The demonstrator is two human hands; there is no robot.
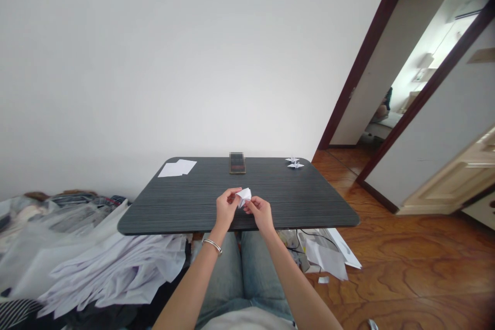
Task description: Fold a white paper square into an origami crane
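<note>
Both hands meet above the near edge of a dark wood-grain table (174,206). My left hand (226,208) pinches a small folded white paper piece (244,196) from the left. My right hand (260,211) pinches the same piece from the right. The paper is partly folded, with a pointed tip upward. A silver bangle (212,246) sits on my left wrist.
A phone (237,162) stands at the table's far edge. White paper sheets (177,168) lie at the far left corner, two folded paper cranes (294,163) at the far right. Heaped papers and cloth (96,268) lie left of my legs; loose papers (328,255) on the wooden floor right.
</note>
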